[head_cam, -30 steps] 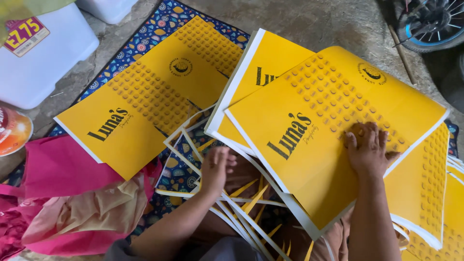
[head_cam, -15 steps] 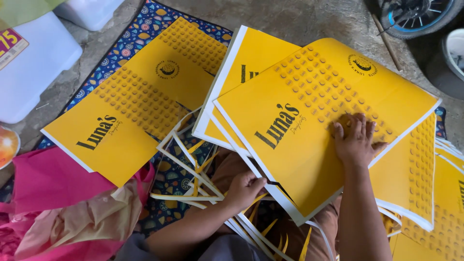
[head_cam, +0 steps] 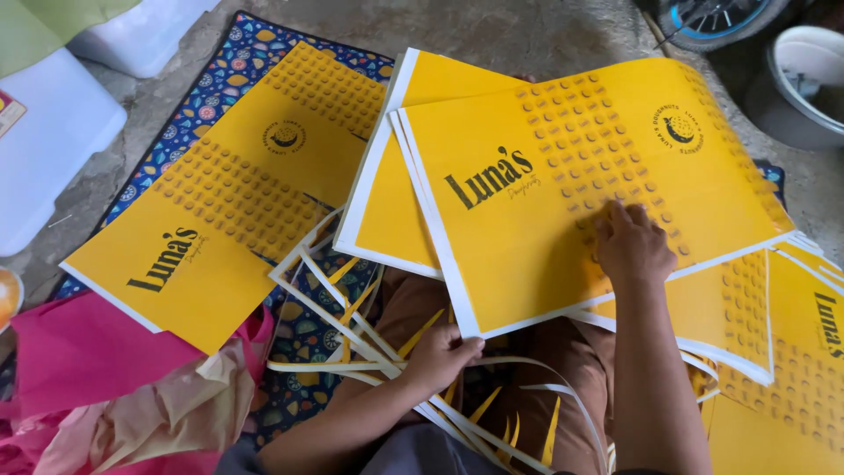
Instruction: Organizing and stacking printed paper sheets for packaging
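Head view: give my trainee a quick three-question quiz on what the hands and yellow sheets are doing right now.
1. True or false: the right hand lies flat on the top yellow sheet.
2. What does the left hand grip? A) white trimmed strips B) pink bag C) white tub
3. What patterned thing lies under the sheets?

Key: 1 true; 2 A; 3 a floral mat.

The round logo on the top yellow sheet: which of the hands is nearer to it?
Right. The right hand rests flat on the top yellow sheet, just below the round logo; the left hand grips that sheet's near edge, farther away.
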